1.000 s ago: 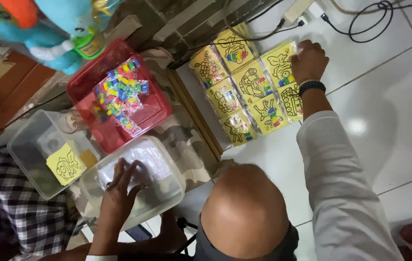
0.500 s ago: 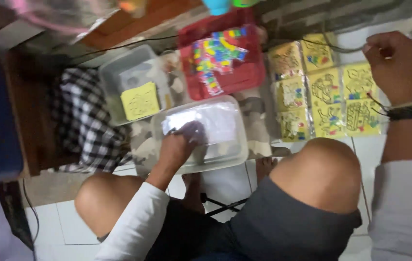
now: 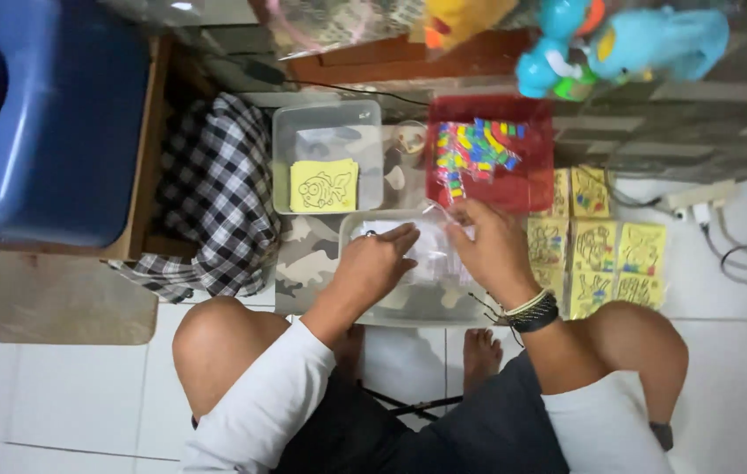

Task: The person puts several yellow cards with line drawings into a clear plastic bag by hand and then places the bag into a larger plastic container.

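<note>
My left hand (image 3: 376, 262) and my right hand (image 3: 487, 247) are both inside a clear plastic tub (image 3: 369, 309) just in front of my knees. They handle clear plastic sleeves (image 3: 430, 254) lying in it; the exact grip is hard to see. My right wrist wears a black band and beaded bracelets. Behind the tub stands a red tray (image 3: 527, 189) with several small colourful pieces. To its left a second clear tub (image 3: 328, 127) holds a yellow card with a fish drawing (image 3: 323, 185).
Several yellow picture cards (image 3: 597, 250) lie on the white tiles at the right, beside a power strip and cable (image 3: 724, 228). A checked cloth (image 3: 211, 206) and a blue container (image 3: 49, 123) are at the left. Blue toys (image 3: 619, 44) hang at the top right.
The view has swung round. My right hand left the yellow cards and came into the clear tub beside my left hand.
</note>
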